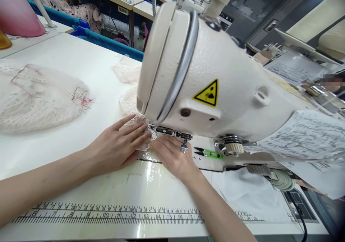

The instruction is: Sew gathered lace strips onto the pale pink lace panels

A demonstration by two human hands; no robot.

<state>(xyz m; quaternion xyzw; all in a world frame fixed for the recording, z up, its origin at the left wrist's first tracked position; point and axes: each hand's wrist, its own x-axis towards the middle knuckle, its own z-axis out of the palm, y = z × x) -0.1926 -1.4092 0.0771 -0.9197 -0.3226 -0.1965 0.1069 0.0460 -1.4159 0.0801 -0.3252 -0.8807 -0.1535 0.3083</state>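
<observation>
Beneath the head of a white sewing machine (172,65) lies a piece of white lace fabric (145,146), near the needle area, which the machine head partly hides. My left hand (118,141) rests flat on the lace with its fingers stretched out and a little apart. To the right of it, under the machine head, my right hand (175,157) has its fingers close together at the lace's edge, pinching it. Part of those fingers is hidden by the machine's fittings. More of the lace (128,100) stretches behind the machine's needle end.
Green-handled thread snips (208,153) lie right of my right hand. A sheer cream lace piece (40,98) with red threads spreads on the left. A printed ruler strip (121,215) runs along the front edge. White cloth (250,191) and scribbled paper (307,137) are at right.
</observation>
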